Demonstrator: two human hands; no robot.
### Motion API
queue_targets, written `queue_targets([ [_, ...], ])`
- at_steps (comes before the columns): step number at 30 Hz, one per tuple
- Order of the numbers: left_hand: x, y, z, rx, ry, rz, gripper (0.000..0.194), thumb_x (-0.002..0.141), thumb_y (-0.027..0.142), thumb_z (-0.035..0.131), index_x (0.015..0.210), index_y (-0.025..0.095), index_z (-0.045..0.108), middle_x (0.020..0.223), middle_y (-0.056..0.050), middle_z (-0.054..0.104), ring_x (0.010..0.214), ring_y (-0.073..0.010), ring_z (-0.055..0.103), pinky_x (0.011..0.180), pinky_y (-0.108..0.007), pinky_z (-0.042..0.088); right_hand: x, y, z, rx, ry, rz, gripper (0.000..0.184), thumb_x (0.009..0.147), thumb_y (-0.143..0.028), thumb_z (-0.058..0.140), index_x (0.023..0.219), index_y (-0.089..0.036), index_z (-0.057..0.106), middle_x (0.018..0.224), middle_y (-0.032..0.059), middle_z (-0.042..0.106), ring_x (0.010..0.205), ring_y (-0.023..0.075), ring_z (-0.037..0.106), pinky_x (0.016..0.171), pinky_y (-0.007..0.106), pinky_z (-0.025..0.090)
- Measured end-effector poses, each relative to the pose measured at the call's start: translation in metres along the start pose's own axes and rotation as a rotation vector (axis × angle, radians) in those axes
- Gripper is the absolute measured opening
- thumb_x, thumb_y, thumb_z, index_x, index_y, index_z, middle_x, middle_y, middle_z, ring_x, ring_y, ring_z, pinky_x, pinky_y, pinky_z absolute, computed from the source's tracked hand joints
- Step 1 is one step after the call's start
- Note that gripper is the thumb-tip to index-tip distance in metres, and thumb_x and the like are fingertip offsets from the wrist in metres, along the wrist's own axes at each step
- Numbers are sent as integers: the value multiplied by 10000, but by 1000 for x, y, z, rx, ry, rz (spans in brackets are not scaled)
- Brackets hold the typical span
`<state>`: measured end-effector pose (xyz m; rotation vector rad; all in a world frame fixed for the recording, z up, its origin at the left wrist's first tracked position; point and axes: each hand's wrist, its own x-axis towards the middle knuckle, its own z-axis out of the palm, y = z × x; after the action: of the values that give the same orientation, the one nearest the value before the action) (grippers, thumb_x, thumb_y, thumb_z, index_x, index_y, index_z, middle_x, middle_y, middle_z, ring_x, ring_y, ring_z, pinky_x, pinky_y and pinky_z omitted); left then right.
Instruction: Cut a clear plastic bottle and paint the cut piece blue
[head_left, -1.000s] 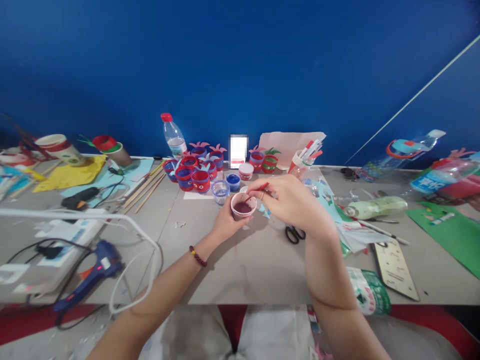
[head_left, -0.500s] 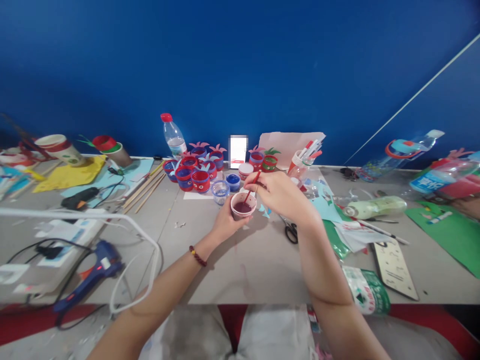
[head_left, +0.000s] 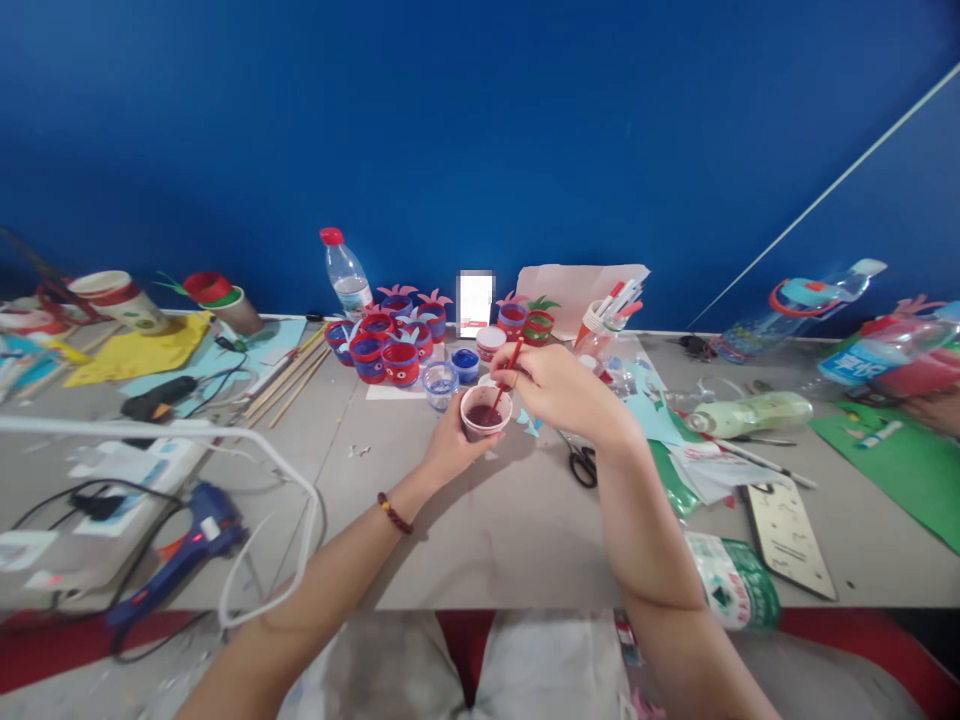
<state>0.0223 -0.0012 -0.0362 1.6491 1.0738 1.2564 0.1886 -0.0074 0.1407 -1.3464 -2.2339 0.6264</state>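
Note:
My left hand [head_left: 452, 443] is wrapped round a small paper cup [head_left: 480, 431], tilted a little so that dark reddish liquid shows inside. Pinched in the fingers of my right hand [head_left: 551, 383] is a thin red paintbrush [head_left: 511, 368], its lower end dipped into the cup. Just behind the cup stand a clear plastic cup [head_left: 441, 384] and a small pot of blue paint [head_left: 465, 365]. Several red and blue painted cups [head_left: 401, 363] with paper leaves and eyes cluster beyond them to the left. Black-handled scissors [head_left: 582, 466] lie under my right forearm's inner side.
On the left are a blue glue gun [head_left: 214, 520], a white power strip [head_left: 142, 490] with cables, and wooden sticks [head_left: 292, 385]. A red-capped bottle [head_left: 346, 275] stands at the wall. Rightward lie a pale green bottle [head_left: 754, 413], paper scraps and a phone-like slab [head_left: 791, 535].
The brush has shifted slightly within the cup, its lower end moving a little to the right and the handle tilting more upright. My left hand holds the cup nearly still.

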Motion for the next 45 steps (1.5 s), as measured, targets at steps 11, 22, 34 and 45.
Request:
queue_targets([
  [11, 0, -4, -1, 58, 3, 20, 641, 703, 345, 824, 1249, 260, 500, 1204, -83, 670, 1119, -283, 663, 971, -471, 532, 1, 15, -2, 130, 109, -33, 185, 972, -291, 481, 885, -198, 615, 975, 40, 712, 788, 152, 644, 734, 305, 454],
  [22, 0, -3, 0, 12, -3, 6, 651, 695, 332, 827, 1254, 235, 507, 1197, -91, 685, 1091, -270, 680, 947, -444, 551, 3, 4, 4, 94, -2, -17, 221, 927, -241, 472, 854, -198, 676, 858, 28, 718, 750, 154, 618, 711, 298, 439],
  [34, 1, -3, 0, 4, 1, 8, 663, 691, 336, 830, 1261, 229, 509, 1208, -98, 675, 1096, -271, 674, 962, -454, 541, -4, -5, -2, 38, 20, -28, 249, 909, -173, 500, 837, -221, 734, 896, 25, 764, 817, 176, 668, 719, 298, 443],
  [45, 1, -4, 0, -2, -13, -19, 673, 699, 348, 826, 1278, 228, 502, 1221, -94, 675, 1113, -266, 668, 960, -431, 536, -8, 0, 1, 16, 8, -76, 273, 933, -184, 495, 855, -224, 754, 939, 26, 774, 849, 181, 684, 749, 302, 465],
])
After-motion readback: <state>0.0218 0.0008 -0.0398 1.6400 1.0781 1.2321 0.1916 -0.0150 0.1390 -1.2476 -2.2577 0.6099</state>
